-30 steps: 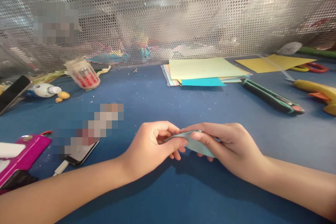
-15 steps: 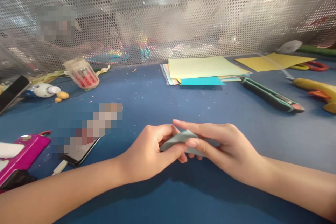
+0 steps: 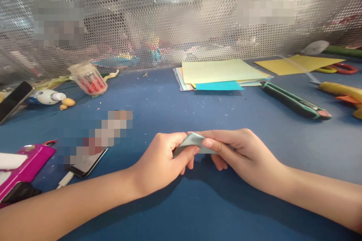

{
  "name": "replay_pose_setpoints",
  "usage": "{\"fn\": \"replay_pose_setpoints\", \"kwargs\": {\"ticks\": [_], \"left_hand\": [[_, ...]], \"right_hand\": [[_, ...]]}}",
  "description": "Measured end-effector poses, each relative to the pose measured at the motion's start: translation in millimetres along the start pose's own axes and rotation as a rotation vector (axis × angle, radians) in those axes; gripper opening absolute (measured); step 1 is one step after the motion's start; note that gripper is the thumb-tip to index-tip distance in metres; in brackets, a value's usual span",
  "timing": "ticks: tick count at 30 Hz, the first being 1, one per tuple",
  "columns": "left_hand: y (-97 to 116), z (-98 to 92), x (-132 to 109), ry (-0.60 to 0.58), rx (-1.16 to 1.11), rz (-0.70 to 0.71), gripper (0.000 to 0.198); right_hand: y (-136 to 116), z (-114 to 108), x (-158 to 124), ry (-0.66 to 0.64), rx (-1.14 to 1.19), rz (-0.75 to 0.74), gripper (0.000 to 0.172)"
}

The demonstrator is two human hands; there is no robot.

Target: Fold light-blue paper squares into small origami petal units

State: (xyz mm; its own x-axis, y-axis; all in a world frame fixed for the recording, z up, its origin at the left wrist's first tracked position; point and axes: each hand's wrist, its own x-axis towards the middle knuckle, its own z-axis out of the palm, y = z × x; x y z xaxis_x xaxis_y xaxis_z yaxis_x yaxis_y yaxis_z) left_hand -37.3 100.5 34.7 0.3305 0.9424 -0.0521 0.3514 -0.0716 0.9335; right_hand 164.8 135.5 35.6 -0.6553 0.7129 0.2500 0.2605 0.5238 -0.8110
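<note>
A small folded piece of pale blue-green paper (image 3: pixel 193 141) is held between both hands, above the blue table. My left hand (image 3: pixel 166 154) pinches its left side, thumb in front and fingers behind. On the right side, my right hand (image 3: pixel 240 150) grips it with the thumb pressed on the front face and the index finger along the back edge. A pointed fold of the paper rises between the two thumbs. Its lower corners are partly covered by my fingers.
Behind lie a stack of coloured paper (image 3: pixel 217 71), a yellow sheet (image 3: pixel 294 64), a utility knife (image 3: pixel 295 101) and a yellow glue gun (image 3: pixel 339 90). To the left are a phone (image 3: pixel 90 162), a plastic jar (image 3: pixel 89 79), a white bottle (image 3: pixel 46 97) and a magenta case (image 3: pixel 36 165). A perforated metal screen (image 3: pixel 169 19) stands behind.
My right index finger has come down against the paper, and the paper has turned so its peak and front face show more. My fingers below have spread apart slightly.
</note>
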Motion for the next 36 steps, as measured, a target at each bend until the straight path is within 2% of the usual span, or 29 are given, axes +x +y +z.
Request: {"fn": "replay_pose_setpoints", "kwargs": {"ticks": [6, 10, 12, 15, 23, 29, 33, 36], "left_hand": [[-1.5, -1.1, 2.5, -0.025, -0.115, -0.065, 0.033], [-3.0, -2.1, 3.0, -0.052, -0.083, -0.056, 0.034], [-3.6, -2.8, 1.8, -0.085, -0.087, -0.019, 0.032], [-4.2, -3.5, -0.4, -0.109, -0.131, 0.042, 0.039], [-5.1, -5.3, 0.7, 0.002, -0.014, 0.095, 0.044], [-6.5, -6.5, 0.3, 0.097, 0.071, 0.162, 0.044], [-6.0, -6.3, -0.6, 0.19, 0.025, 0.112, 0.043], [-5.6, -5.7, 1.5, 0.237, -0.093, 0.074, 0.041]], "right_hand": [[5.1, 1.7, -1.4, 0.059, -0.032, -0.018, 0.034], [7.3, 0.1, -1.3, 0.113, -0.188, -0.103, 0.034], [8.2, -1.8, -0.4, 0.093, -0.251, -0.137, 0.034], [8.1, -4.5, 1.0, 0.01, -0.259, -0.165, 0.035], [9.3, -2.6, 1.2, 0.03, -0.365, -0.217, 0.037], [9.6, -1.3, 0.9, 0.02, -0.451, -0.319, 0.041], [10.4, -1.6, -1.0, 0.073, -0.399, -0.288, 0.045], [11.4, -2.8, -0.4, 0.141, -0.383, -0.285, 0.04]]}}
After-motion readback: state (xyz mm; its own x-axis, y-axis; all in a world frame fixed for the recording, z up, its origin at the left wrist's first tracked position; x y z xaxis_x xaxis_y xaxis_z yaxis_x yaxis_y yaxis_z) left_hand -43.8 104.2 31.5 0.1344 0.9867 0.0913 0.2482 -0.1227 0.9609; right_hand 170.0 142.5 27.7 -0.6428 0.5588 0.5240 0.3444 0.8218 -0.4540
